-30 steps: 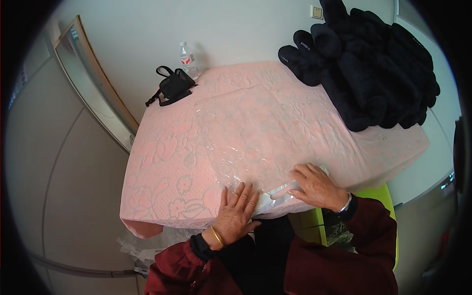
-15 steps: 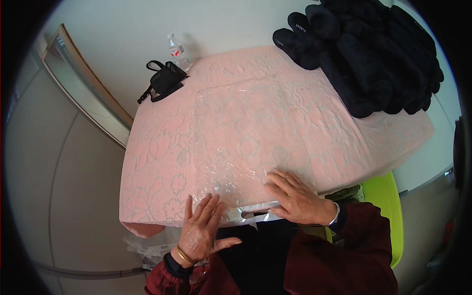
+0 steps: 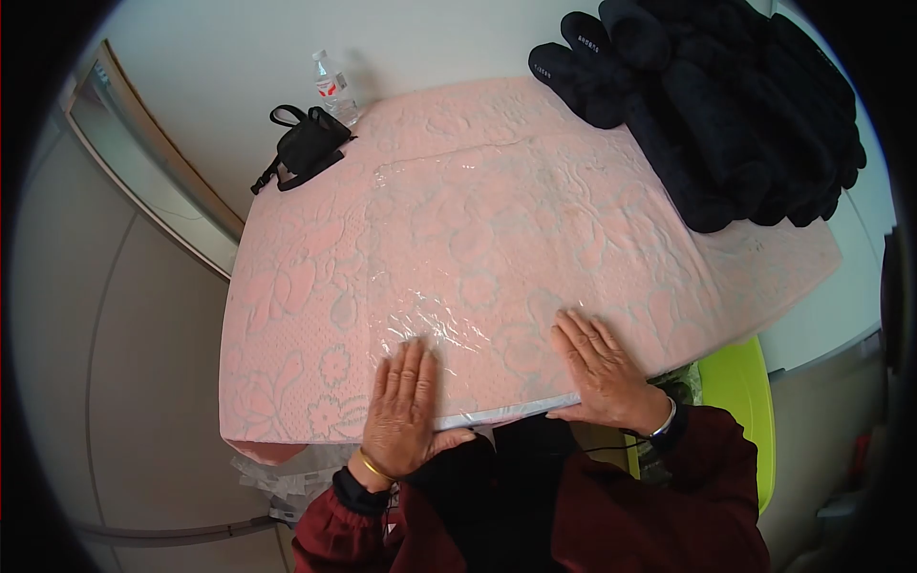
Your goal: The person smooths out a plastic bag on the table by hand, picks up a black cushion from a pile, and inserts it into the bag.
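A clear plastic bag (image 3: 468, 277) lies flat on the pink patterned cloth (image 3: 287, 286) that covers the table. Its silvery white strip (image 3: 506, 413) runs along the table's near edge between my hands. My left hand (image 3: 405, 406) rests flat on the bag's near left corner, fingers extended, thumb out toward the strip. On the right, my right hand (image 3: 604, 374) lies with its fingers stretched over the bag's near right part and its thumb at the end of the strip. Neither hand grips anything that shows.
Dark fuzzy items (image 3: 716, 115) are piled at the back right. A black pouch with straps (image 3: 308, 143) and a plastic bottle (image 3: 334, 88) stand at the back left. A green bin (image 3: 740, 411) is below the table's right side, crumpled plastic (image 3: 287, 477) below its left.
The bag's near edge, whose handle hole showed before, now shows as a narrow strip at the table's edge. My left hand moved left, then slightly up; my right hand's fingers have straightened.
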A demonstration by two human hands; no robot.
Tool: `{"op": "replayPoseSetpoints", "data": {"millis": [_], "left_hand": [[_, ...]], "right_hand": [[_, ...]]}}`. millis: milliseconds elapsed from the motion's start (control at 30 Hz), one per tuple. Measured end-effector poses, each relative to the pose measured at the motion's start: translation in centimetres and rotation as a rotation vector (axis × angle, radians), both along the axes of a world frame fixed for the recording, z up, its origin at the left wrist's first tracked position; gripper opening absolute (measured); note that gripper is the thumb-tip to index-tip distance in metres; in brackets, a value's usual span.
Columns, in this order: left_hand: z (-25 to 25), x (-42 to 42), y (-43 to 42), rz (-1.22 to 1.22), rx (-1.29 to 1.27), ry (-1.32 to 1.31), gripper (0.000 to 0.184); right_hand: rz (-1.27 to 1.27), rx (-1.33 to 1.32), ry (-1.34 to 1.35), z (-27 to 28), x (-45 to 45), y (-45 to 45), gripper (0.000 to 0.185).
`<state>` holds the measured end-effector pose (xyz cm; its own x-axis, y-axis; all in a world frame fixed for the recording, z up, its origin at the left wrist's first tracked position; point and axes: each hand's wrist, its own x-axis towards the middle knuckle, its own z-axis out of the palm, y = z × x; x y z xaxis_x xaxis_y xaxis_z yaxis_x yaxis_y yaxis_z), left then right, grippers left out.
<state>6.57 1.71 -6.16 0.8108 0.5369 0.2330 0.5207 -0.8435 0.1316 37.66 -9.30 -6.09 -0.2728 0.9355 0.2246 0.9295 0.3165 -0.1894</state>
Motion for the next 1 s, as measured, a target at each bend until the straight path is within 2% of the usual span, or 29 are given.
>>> {"op": "replayPoseSetpoints", "data": {"millis": [167,433,567,700,867,1000], "left_hand": [[0.2,-3.0,1.2,0.099,0.041,0.047,0.12],[-2.0,-6.2,-4.7,0.21,0.073,-0.032,0.111],[-1.3,-8.1,-5.3,0.187,0.062,0.006,0.104],[0.6,-3.9,-4.5,0.101,0.106,-0.054,0.098],[-0.8,5.6,-4.9,-0.043,-0.097,-0.255,0.099],[-1.2,4.4,-3.6,-0.024,-0.006,-0.118,0.105]], "right_hand": [[-0.044,-0.009,-0.029,0.2,0.6,-0.6,0.112],[-0.033,0.04,-0.091,-0.3,0.0,-5.2,0.096],[0.082,0.048,0.07,0.0,0.3,-6.4,0.086],[0.12,0.118,0.111,1.1,-1.1,-3.3,0.083],[0.115,0.125,0.039,-0.4,-5.3,0.6,0.089],[0.084,0.045,0.021,-0.8,-4.2,1.2,0.097]]}}
